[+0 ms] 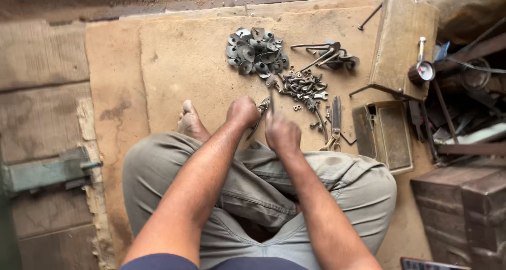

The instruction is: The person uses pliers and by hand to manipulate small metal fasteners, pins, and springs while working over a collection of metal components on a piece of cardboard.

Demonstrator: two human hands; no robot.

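Presently, the person sits cross-legged on a sheet of worn cardboard [184, 64], with both hands raised over the knees near the centre of the view.

Left hand [242, 112]: closed in a fist, knuckles up. A small curved metal part [262, 107] shows at its 3 o'clock edge and appears to be gripped there; its exact shape cannot be told.

Right hand [282, 134]: closed in a fist around a thin metal tool [272, 96], which stands nearly upright and points to 12 o'clock. The tool is blurred, so its type cannot be told. Its shaft rises just beside the left fist, at 3 o'clock from it.

Surrounding items, referenced from the hands:
- 12 o'clock: a heap of grey dished metal discs [255, 51] lies on the cardboard.
- 1 o'clock: a scatter of small nuts and bolts [303, 85], just beside the disc heap.
- 1 o'clock, farther out: several bent metal rods and brackets [329, 55].
- 3 o'clock: a pair of pliers [335, 122], handles toward the person, near the right fist.
- 3 o'clock, beyond the pliers: an open metal toolbox [390, 138], with its lid [403, 40] propped up at 2 o'clock.
- 2 o'clock, at the lid's edge: a round dial gauge [423, 69].
- 9 o'clock: a bare foot [191, 121], just beside the left forearm.
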